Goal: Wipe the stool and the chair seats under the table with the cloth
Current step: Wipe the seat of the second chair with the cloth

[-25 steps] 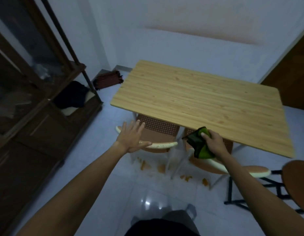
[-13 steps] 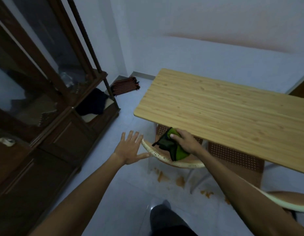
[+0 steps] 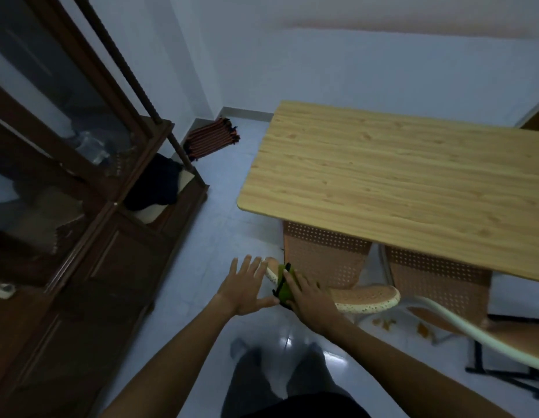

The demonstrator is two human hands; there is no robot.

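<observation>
Head view: largest is the wooden table (image 3: 397,188), filling the upper right, with two perforated chairs tucked beneath its near edge. The left chair's seat (image 3: 364,298) pokes out at about five o'clock from the table's near-left corner, its long axis running left to right across the view. On that seat's left end the right hand (image 3: 307,300) presses the green cloth (image 3: 283,282) flat, fingers laid over it and gripping it. Unwiped seat stretches toward three o'clock from the cloth, so I judge the stroke goes that way. The left hand (image 3: 247,286) is spread, holding nothing, just beside the cloth at nine o'clock.
</observation>
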